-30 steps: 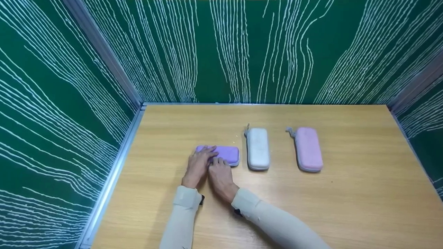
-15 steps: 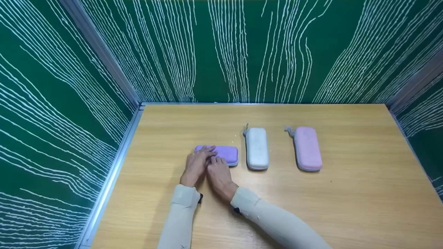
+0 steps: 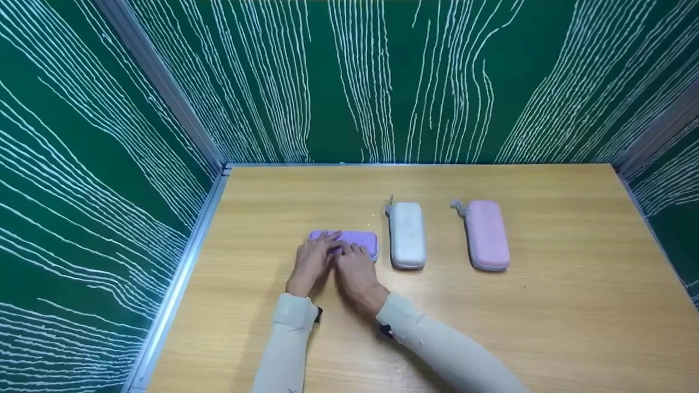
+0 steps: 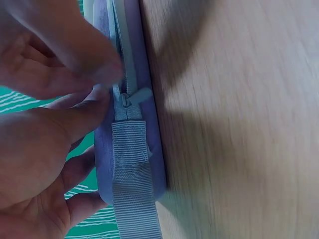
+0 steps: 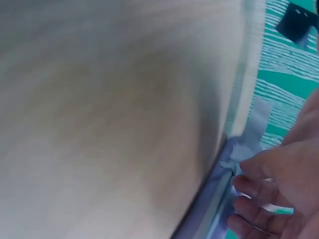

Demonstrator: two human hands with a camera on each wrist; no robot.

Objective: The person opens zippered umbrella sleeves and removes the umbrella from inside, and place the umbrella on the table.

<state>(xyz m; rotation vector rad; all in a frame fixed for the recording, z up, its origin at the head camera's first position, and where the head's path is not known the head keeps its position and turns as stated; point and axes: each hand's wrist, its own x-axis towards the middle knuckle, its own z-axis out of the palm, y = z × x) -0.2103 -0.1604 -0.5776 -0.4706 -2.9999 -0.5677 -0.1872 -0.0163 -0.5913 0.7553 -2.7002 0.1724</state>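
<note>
A purple zip case (image 3: 357, 239) lies crosswise on the table, a little left of centre. My left hand (image 3: 314, 262) grips its left end, fingers over the lid. Beside it, my right hand (image 3: 356, 273) has its fingers bent at the near edge. In the left wrist view the right thumb and fingertip pinch together at the zipper (image 4: 130, 59); whatever is between them is hidden. One grey zipper pull (image 4: 141, 96) hangs free just below, with the zipper tapes parted above its slider. A grey strap (image 4: 132, 189) extends from the case's end.
To the right of the purple case lie a white zip case (image 3: 407, 234) and, farther over, a pink zip case (image 3: 487, 234), both lengthwise with grey loops at the far end. Green walls (image 3: 360, 82) with white lines border the wooden table (image 3: 491, 327).
My right hand has shifted slightly right along the near edge of the purple case. The left hand keeps its hold, and the cases stay where they were.
</note>
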